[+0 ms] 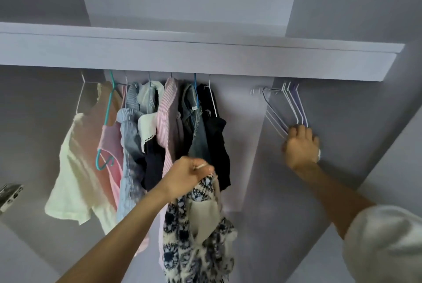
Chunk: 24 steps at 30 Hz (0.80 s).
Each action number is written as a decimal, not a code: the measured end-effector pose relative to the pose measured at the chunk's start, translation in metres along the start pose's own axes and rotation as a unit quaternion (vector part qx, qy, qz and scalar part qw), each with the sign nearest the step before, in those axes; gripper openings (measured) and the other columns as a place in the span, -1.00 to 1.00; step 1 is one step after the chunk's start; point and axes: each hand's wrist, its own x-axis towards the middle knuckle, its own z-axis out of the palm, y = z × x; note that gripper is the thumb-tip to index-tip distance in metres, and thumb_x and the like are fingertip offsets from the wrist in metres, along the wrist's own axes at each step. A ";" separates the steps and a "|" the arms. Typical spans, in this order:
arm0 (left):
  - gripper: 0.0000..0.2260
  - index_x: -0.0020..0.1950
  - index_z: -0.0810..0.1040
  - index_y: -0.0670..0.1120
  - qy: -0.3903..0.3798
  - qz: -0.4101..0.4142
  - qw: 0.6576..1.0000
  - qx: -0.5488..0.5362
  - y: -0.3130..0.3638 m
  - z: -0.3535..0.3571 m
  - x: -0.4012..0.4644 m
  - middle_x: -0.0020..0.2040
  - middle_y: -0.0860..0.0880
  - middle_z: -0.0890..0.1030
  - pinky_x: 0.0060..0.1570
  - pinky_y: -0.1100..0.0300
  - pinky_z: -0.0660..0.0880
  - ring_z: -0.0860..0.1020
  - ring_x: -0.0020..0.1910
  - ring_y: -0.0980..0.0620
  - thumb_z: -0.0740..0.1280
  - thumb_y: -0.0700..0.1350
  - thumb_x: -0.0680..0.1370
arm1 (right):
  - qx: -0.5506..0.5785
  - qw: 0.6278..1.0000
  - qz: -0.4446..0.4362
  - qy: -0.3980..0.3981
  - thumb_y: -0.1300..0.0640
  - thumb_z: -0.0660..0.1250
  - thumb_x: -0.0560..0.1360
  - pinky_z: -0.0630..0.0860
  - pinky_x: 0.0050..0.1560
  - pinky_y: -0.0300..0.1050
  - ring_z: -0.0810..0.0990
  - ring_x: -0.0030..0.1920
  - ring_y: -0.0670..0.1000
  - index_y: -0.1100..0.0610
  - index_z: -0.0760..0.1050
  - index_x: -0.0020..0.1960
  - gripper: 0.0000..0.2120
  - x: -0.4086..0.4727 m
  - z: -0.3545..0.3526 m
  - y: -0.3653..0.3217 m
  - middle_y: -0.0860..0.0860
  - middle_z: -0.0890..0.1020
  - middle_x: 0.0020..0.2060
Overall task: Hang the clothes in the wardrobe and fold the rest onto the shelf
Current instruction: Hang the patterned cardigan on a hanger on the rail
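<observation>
Several garments [146,136] already hang in the wardrobe. Your left hand [187,176] pinches the patterned garment [196,232], not yet hung, in front of them, while your right hand's [300,145] fingers curl around the empty wire hangers [293,107]; no folded clothes show on the shelf [205,54].

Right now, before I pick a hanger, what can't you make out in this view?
- Rail: hidden behind the shelf edge, head view.
- Right hand grip: its back covers the fingers at the empty hangers; how many it holds is unclear.
- Patterned garment in the left hand: cut off by the bottom edge.
- Metal object: cut off at left, blurred.
</observation>
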 end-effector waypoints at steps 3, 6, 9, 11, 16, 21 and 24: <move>-0.66 -0.35 0.39 -0.29 0.020 -0.005 0.999 -0.025 0.000 0.000 -0.001 -0.36 -0.08 0.24 -0.35 0.25 0.19 0.21 -0.33 0.04 0.28 -0.15 0.58 | -0.056 0.998 -0.008 0.035 0.32 0.22 0.43 0.38 0.04 0.06 0.47 0.09 0.25 0.34 0.42 0.18 -0.68 0.014 0.004 0.007 0.28 0.49 0.06; -0.65 -0.25 0.43 -0.41 0.047 -0.005 0.999 -0.024 0.006 -0.007 0.003 -0.32 -0.11 0.27 -0.32 0.25 0.21 0.22 -0.29 0.01 0.28 -0.13 0.57 | -0.118 0.991 0.013 0.055 0.32 0.34 0.37 0.53 -0.18 -0.04 0.59 -0.11 0.19 0.31 0.53 -0.01 -0.81 0.023 -0.005 0.006 0.21 0.58 -0.14; -0.65 -0.21 0.47 -0.41 0.043 -0.005 0.999 -0.006 0.012 -0.013 0.005 -0.29 -0.09 0.33 -0.25 0.22 0.25 0.27 -0.26 0.03 0.29 -0.11 0.57 | -0.038 0.999 0.011 0.021 0.35 0.08 0.53 0.47 -0.05 0.09 0.50 0.09 0.27 0.37 0.36 0.16 -0.76 0.034 -0.008 0.007 0.31 0.51 0.05; -0.65 -0.20 0.48 -0.41 0.047 -0.007 0.999 -0.006 0.014 -0.015 0.004 -0.29 -0.09 0.34 -0.23 0.21 0.25 0.28 -0.26 0.03 0.28 -0.11 0.57 | -0.013 0.999 0.011 0.041 0.36 0.00 0.55 0.44 -0.03 0.13 0.46 0.13 0.30 0.37 0.31 0.17 -0.75 0.036 -0.004 0.007 0.34 0.47 0.08; -0.65 -0.24 0.45 -0.41 0.060 -0.008 0.998 -0.007 0.017 -0.014 -0.002 -0.33 -0.12 0.29 -0.29 0.21 0.22 0.23 -0.30 0.00 0.29 -0.14 0.57 | -0.043 0.995 -0.007 0.087 0.44 0.26 0.38 0.54 -0.30 0.08 0.59 -0.17 0.29 0.40 0.42 -0.01 -0.82 0.027 -0.008 0.005 0.35 0.56 -0.19; -0.66 -0.25 0.46 -0.41 0.064 -0.005 0.998 -0.016 0.019 -0.013 -0.006 -0.40 -0.09 0.22 -0.40 0.31 0.21 0.19 -0.43 0.12 0.29 -0.14 0.57 | 0.026 0.999 0.038 0.024 0.18 0.19 0.52 0.48 0.02 0.07 0.46 0.19 0.25 0.35 0.34 0.26 -0.64 0.029 -0.019 -0.003 0.27 0.50 0.15; -0.66 -0.23 0.48 -0.43 0.067 -0.012 0.998 -0.019 0.019 -0.012 -0.007 -0.46 0.00 0.20 -0.44 0.35 0.19 0.15 -0.49 0.17 0.29 -0.15 0.57 | 0.149 0.985 0.082 0.035 0.14 0.23 0.49 0.48 0.03 0.07 0.49 0.16 0.27 0.31 0.41 0.16 -0.69 0.027 -0.031 -0.017 0.26 0.54 0.10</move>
